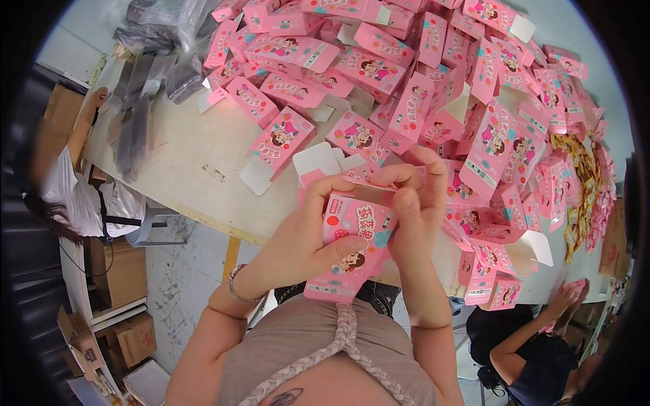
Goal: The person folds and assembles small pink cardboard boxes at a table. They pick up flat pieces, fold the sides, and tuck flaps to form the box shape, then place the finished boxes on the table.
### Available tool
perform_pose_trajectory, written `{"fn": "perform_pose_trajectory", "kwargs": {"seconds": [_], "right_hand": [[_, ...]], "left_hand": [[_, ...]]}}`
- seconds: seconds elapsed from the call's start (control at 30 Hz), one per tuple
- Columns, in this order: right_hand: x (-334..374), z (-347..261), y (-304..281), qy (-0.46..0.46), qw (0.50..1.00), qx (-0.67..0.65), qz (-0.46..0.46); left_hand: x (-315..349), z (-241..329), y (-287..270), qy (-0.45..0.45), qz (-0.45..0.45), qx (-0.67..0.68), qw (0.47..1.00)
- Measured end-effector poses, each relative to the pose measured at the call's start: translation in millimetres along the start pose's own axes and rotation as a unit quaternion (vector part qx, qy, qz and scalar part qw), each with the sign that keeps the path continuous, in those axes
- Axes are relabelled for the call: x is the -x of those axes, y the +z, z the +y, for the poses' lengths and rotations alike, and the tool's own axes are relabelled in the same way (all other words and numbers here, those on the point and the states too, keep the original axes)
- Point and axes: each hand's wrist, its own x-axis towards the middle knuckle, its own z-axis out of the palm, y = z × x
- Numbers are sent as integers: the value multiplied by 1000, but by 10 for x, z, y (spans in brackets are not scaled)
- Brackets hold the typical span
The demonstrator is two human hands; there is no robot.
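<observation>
A pink cardboard box [355,227] with a cartoon figure printed on its front is held upright before my chest, its top end facing away from me. My left hand [305,233] wraps around its left side, thumb lying across the front. At the upper right edge, my right hand [416,213] has its thumb and curled fingers on the box's top end, where a flap seems to be. The inside of the box is hidden by my fingers. Just beyond my hands lies an open-ended pink box [277,145] with its white flap folded out.
A large heap of similar pink boxes [372,68] covers the far and right parts of the table [203,162]. Gold wrapped packets [575,196] lie at the right. Dark plastic-wrapped stacks [139,128] are at the left. People sit at left [115,203] and lower right [542,358].
</observation>
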Motion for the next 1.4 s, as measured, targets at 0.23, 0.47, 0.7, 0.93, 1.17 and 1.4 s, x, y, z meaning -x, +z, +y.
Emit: {"fn": "perform_pose_trajectory", "kwargs": {"seconds": [0.23, 0.47, 0.7, 0.93, 1.17, 1.4], "right_hand": [[-12, -210, -34, 139, 987, -6, -74], [-27, -378, -127, 75, 960, 188, -196], [114, -349, 1, 153, 879, 367, -262], [-694, -218, 62, -144, 794, 589, -47], [44, 283, -170, 62, 654, 744, -121], [-111, -98, -145, 288, 761, 578, -56]], "left_hand": [[54, -254, 80, 151, 103, -53, 982], [39, -176, -33, 158, 52, -105, 980], [222, -462, -100, 17, 42, 30, 999], [9, -550, -619, 81, 403, 77, 908], [190, -814, -115, -125, 105, 22, 986], [48, -689, -51, -84, 190, -55, 977]]}}
